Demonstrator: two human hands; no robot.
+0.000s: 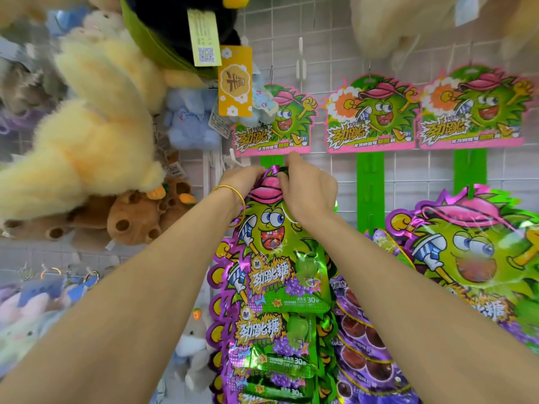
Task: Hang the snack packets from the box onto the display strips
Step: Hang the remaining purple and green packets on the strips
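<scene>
The left hand (242, 177) and right hand (310, 193) pinch the top edge of the snack packet (274, 234) against the leftmost display strip (271, 161). Packet judged light, limp, slippery foil; grip at the sealed header. Hooking probably incomplete; hands hide it.

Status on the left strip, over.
Both pinch upper edge of top packet: left hand, right hand. Packet at left green strip, below header card. Nothing blocking.

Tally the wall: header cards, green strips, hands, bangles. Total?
header cards: 3
green display strips: 3
hands: 2, left hand and right hand, both gripping the top snack packet
gold bangle: 1
Total: 9
</scene>
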